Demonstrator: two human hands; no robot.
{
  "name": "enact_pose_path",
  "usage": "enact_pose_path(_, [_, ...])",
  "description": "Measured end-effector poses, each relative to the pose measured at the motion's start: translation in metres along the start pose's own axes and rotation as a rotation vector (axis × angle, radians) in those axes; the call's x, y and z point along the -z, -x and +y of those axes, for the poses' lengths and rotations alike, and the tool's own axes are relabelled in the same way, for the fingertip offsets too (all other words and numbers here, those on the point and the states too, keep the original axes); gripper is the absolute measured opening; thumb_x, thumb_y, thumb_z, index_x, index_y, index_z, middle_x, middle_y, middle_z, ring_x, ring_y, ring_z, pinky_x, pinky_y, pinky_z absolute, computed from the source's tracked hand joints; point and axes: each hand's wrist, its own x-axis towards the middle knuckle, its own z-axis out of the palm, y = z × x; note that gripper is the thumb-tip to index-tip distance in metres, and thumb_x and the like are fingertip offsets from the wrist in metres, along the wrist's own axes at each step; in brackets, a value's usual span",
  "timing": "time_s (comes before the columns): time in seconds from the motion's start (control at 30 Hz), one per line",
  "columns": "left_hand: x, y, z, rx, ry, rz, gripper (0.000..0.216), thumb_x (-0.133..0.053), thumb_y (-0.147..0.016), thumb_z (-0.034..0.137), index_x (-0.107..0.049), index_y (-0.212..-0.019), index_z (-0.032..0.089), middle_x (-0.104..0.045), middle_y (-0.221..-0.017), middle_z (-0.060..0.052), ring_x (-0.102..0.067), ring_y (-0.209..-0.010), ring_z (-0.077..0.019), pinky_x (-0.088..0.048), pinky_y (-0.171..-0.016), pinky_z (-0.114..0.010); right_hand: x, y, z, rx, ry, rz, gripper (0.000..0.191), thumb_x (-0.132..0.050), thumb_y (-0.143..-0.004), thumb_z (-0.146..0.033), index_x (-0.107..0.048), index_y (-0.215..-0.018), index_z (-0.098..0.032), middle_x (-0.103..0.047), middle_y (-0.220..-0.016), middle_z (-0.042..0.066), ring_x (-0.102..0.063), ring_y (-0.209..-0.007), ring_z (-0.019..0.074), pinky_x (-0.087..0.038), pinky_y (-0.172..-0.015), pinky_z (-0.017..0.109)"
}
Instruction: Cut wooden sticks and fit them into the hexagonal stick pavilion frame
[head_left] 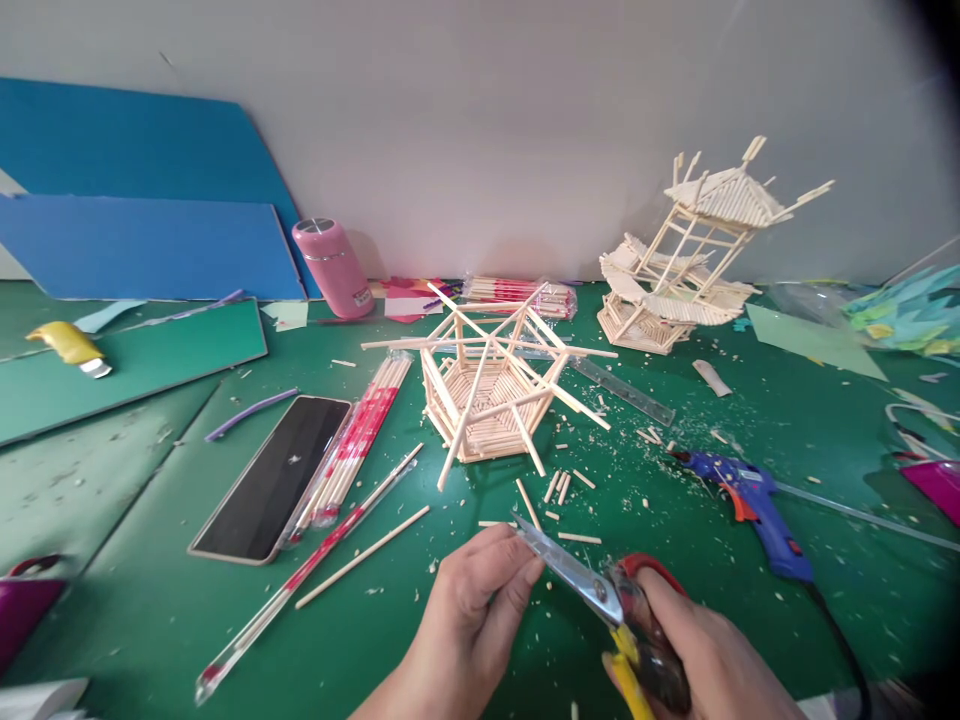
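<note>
My right hand point(705, 650) grips red-and-yellow-handled scissors point(600, 590), blades pointing up-left toward my left hand point(472, 610). My left hand's fingers are pinched together at the blade tips; whatever they hold is too small to make out. Just beyond stands a hexagonal stick frame point(491, 385) on the green mat point(150, 600). Short cut stick pieces point(559, 487) lie between it and my hands. A loose long stick point(364, 555) lies left of my left hand.
A phone point(274, 475) and packets of sticks point(360, 440) lie at the left. A blue glue gun point(750, 500) rests at the right, a clear ruler point(622, 390) behind it. A finished stick pagoda point(690, 250), pink flask point(334, 265) and blue boards point(150, 240) stand along the wall.
</note>
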Motion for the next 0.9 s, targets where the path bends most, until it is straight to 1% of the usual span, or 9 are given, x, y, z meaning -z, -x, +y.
enact_pose_path(0.1, [-0.001, 0.0, 0.0, 0.063, 0.035, 0.018, 0.023, -0.046, -0.087, 0.023, -0.066, -0.076, 0.017, -0.058, -0.068, -0.004, -0.05, -0.063, -0.0147, -0.04, -0.061, -0.025, 0.007, -0.002, 0.004, -0.063, -0.061, 0.023, 0.022, -0.052, -0.071, -0.027, -0.05, -0.093, -0.024, -0.071, -0.084, 0.006, -0.068, -0.074, 0.0237, -0.053, -0.059, 0.026])
enact_pose_path(0.17, [-0.001, 0.0, 0.0, 0.123, 0.086, 0.034, 0.024, -0.048, -0.086, 0.027, -0.067, -0.077, 0.017, -0.057, -0.066, -0.003, -0.048, -0.061, -0.0138, -0.039, -0.059, -0.024, 0.01, -0.002, 0.013, -0.11, -0.032, 0.066, 0.019, -0.051, -0.075, -0.031, -0.048, -0.093, -0.025, -0.07, -0.084, 0.007, -0.068, -0.076, 0.0232, -0.053, -0.059, 0.026])
enact_pose_path(0.3, [-0.003, 0.001, -0.002, 0.269, 0.267, 0.038, 0.025, -0.051, -0.084, 0.035, -0.068, -0.082, 0.017, -0.051, -0.062, 0.0, -0.044, -0.058, -0.0117, -0.035, -0.054, -0.022, 0.013, -0.003, 0.037, -0.186, 0.094, 0.115, 0.024, -0.047, -0.079, -0.042, -0.046, -0.096, -0.025, -0.069, -0.087, 0.007, -0.067, -0.079, 0.0246, -0.052, -0.06, 0.029])
enact_pose_path(0.43, [-0.005, 0.001, -0.004, 0.42, 0.511, 0.064, 0.026, -0.056, -0.08, 0.039, -0.066, -0.086, 0.016, -0.045, -0.054, 0.004, -0.037, -0.05, -0.0086, -0.03, -0.048, -0.021, 0.015, -0.01, 0.05, -0.3, 0.227, 0.159, 0.033, -0.043, -0.08, -0.047, -0.047, -0.103, -0.023, -0.067, -0.089, 0.007, -0.066, -0.08, 0.0275, -0.052, -0.064, 0.036])
enact_pose_path(0.53, [-0.004, 0.0, -0.003, 0.465, 0.598, 0.075, 0.025, -0.057, -0.079, 0.039, -0.067, -0.08, 0.016, -0.05, -0.058, 0.002, -0.041, -0.052, -0.0089, -0.032, -0.051, -0.022, 0.016, -0.017, 0.054, -0.311, 0.287, 0.198, 0.037, -0.042, -0.081, -0.046, -0.048, -0.107, -0.02, -0.065, -0.096, 0.01, -0.064, -0.086, 0.0279, -0.052, -0.067, 0.038])
enact_pose_path(0.63, [-0.001, 0.0, -0.002, 0.415, 0.514, 0.12, 0.023, -0.061, -0.077, 0.039, -0.069, -0.074, 0.018, -0.055, -0.075, -0.002, -0.047, -0.067, -0.0127, -0.036, -0.061, -0.023, 0.017, -0.017, 0.056, -0.221, 0.375, 0.31, 0.04, -0.045, -0.08, -0.045, -0.05, -0.108, -0.016, -0.059, -0.106, 0.014, -0.06, -0.094, 0.0293, -0.051, -0.074, 0.041])
enact_pose_path(0.73, [0.0, 0.0, 0.0, 0.399, 0.457, 0.15, 0.02, -0.062, -0.076, 0.038, -0.071, -0.074, 0.02, -0.056, -0.073, 0.0, -0.045, -0.069, -0.0131, -0.036, -0.065, -0.023, 0.019, -0.009, 0.052, -0.099, 0.407, 0.438, 0.037, -0.049, -0.08, -0.042, -0.051, -0.107, -0.017, -0.056, -0.111, 0.014, -0.057, -0.098, 0.0292, -0.049, -0.079, 0.042])
enact_pose_path(0.83, [-0.003, 0.0, 0.004, 0.439, 0.599, 0.194, 0.019, -0.065, -0.074, 0.038, -0.071, -0.076, 0.019, -0.056, -0.063, 0.001, -0.044, -0.061, -0.0105, -0.035, -0.061, -0.021, 0.015, -0.004, 0.036, 0.039, 0.23, 0.517, 0.023, -0.048, -0.084, -0.03, -0.051, -0.105, -0.023, -0.062, -0.096, 0.008, -0.063, -0.083, 0.0205, -0.052, -0.069, 0.03])
enact_pose_path(0.9, [-0.005, -0.002, 0.008, 0.466, 0.753, 0.216, 0.02, -0.067, -0.072, 0.037, -0.07, -0.073, 0.017, -0.053, -0.052, 0.003, -0.043, -0.054, -0.0087, -0.034, -0.055, -0.02, 0.008, -0.004, 0.021, 0.182, 0.083, 0.557, 0.022, -0.05, -0.082, -0.021, -0.052, -0.104, -0.025, -0.064, -0.083, 0.003, -0.064, -0.071, 0.0155, -0.052, -0.064, 0.023])
